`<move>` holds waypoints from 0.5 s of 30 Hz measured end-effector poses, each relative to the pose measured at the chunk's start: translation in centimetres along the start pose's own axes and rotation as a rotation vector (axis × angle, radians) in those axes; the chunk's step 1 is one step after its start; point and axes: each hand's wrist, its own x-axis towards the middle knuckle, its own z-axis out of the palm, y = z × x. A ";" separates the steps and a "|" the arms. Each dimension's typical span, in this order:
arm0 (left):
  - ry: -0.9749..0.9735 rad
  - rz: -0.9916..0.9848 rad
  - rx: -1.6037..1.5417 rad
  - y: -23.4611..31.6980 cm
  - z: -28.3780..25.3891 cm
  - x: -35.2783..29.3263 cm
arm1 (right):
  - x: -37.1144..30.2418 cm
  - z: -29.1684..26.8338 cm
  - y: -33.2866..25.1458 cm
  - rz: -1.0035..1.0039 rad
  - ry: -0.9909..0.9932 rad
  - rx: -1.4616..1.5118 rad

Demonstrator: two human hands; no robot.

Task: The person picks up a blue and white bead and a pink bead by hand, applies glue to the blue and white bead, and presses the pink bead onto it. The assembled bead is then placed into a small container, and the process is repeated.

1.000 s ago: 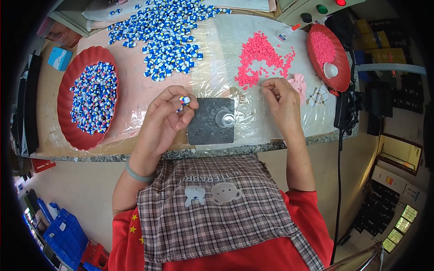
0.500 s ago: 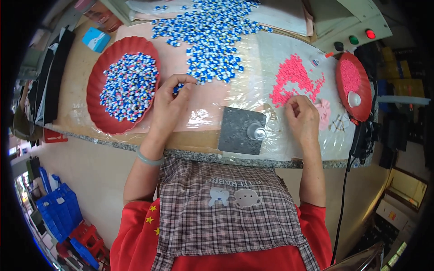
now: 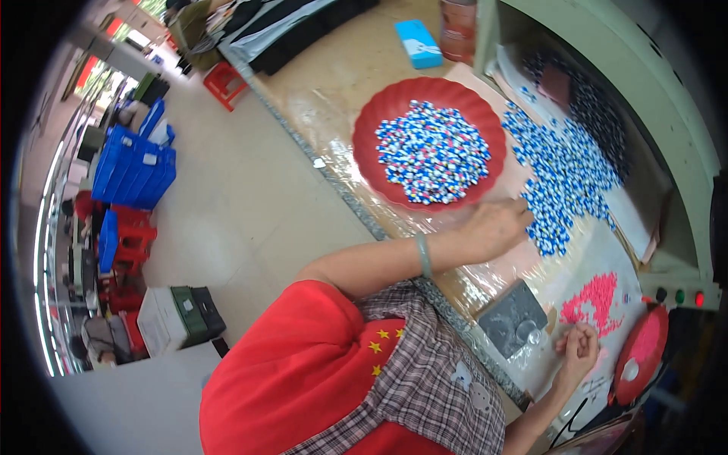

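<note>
My left hand (image 3: pixel 494 229) rests at the near edge of a spread of small blue-and-white pieces (image 3: pixel 565 178). Its fingers are curled together, and whatever they hold is hidden behind the hand. Just beyond it stands a red scalloped bowl (image 3: pixel 365 144) heaped with similar blue, white and pink pieces (image 3: pixel 432 152). My right hand (image 3: pixel 578 347) hovers by a scatter of tiny pink pieces (image 3: pixel 595 302), fingers bent inward and closed; anything between them is too small to make out. A dark grey square plate (image 3: pixel 506 312) with a clear round knob (image 3: pixel 528 332) lies between my hands.
A red dish (image 3: pixel 628 378) with pink pieces sits at the right. Behind the spread, a cabinet-like frame (image 3: pixel 607 45) holds dark pieces. A blue box (image 3: pixel 418 44) and a jar (image 3: pixel 458 30) stand at the back. The stone table edge (image 3: pixel 334 182) borders the floor, with blue crates (image 3: pixel 133 171) beyond.
The view has swung to the left, showing more floor and crates. My left hand has turned, its fingers now hidden from view; my right hand stays near the pink pieces, fingers still curled.
</note>
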 end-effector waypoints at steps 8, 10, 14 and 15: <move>-0.040 0.052 0.040 0.2 -0.2 0.4 | 0.8 0.0 0.6 -0.002 -0.089 0.047; -0.037 0.079 0.031 0.3 -0.2 0.4 | 0.8 0.2 0.7 -0.004 -0.088 0.055; -0.018 0.143 0.000 0.0 0.2 0.5 | 0.7 0.3 0.6 0.006 -0.092 0.069; -0.017 0.143 0.000 0.0 0.3 0.5 | 0.7 0.4 0.5 0.005 -0.093 0.068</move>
